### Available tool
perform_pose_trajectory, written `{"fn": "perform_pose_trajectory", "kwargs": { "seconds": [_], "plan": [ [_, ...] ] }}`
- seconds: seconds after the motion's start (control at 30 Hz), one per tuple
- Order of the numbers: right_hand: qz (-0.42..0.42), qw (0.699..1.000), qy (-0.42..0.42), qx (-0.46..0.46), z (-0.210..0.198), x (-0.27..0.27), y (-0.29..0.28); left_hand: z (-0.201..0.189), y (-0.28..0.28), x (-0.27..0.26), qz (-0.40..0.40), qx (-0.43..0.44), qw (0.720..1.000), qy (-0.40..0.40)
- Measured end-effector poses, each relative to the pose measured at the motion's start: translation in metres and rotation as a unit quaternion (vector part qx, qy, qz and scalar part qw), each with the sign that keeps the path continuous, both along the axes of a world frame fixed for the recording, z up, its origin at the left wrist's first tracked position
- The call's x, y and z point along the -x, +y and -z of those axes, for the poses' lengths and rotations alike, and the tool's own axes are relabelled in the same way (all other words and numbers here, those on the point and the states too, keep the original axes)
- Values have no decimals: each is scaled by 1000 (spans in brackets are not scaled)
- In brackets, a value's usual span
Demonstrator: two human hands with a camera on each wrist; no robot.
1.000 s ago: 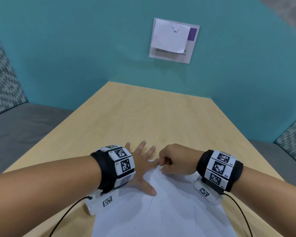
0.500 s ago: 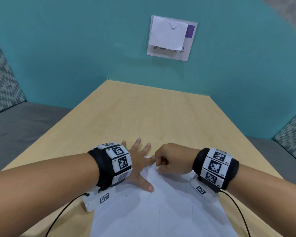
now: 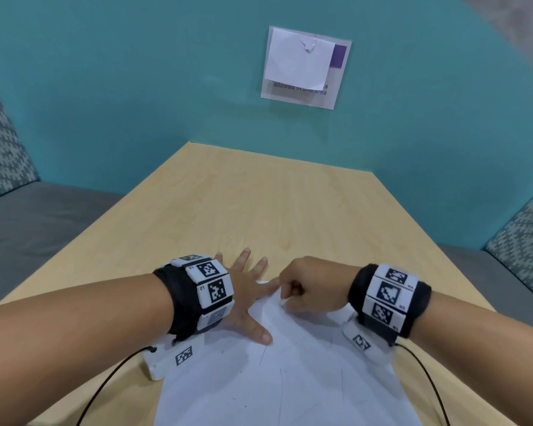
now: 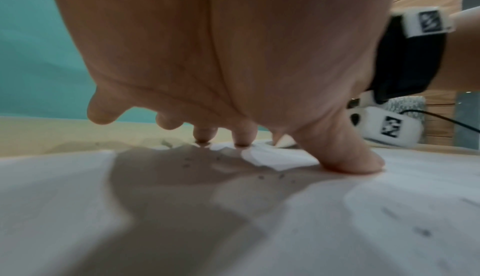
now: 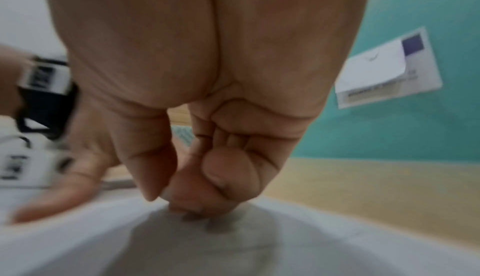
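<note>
A white sheet of paper with faint creases lies on the near end of the wooden table, its far end narrowing to a point. My left hand lies flat on that far end with spread, straight fingers; in the left wrist view the thumb and fingertips press the paper. My right hand is a fist just right of it. Its curled fingers bear down on the paper, thumb tip against the index finger. I see no paper between them.
A teal wall stands behind the table, with a notice half covered by a white sheet. Grey benches with patterned cushions flank the table. Black cables run from both wrist cameras over the near table edge.
Both hands stay on the paper's far end, close together. Only the head view has shifted slightly.
</note>
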State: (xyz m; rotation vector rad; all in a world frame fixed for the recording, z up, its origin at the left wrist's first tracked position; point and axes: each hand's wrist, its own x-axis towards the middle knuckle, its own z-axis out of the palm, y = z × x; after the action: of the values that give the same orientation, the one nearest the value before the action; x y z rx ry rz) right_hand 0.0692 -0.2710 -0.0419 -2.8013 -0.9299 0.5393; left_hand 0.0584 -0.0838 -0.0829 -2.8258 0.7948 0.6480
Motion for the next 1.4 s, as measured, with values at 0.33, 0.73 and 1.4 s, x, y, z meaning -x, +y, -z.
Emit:
{"fn": "perform_pose_trajectory", "kwargs": {
  "seconds": [0.33,0.73,1.4],
  "plan": [
    [18,1000,0,-4,0,-5,-6,-1,0,1,-1,-3,1000,-2],
    [33,999,-13,10,4,-11,-16,-3,0,4,7,-6,1000,-8],
    [-2,1000,1,9,1,3,-10,-13,-12,9,40,28,998,28]
  ]
}}
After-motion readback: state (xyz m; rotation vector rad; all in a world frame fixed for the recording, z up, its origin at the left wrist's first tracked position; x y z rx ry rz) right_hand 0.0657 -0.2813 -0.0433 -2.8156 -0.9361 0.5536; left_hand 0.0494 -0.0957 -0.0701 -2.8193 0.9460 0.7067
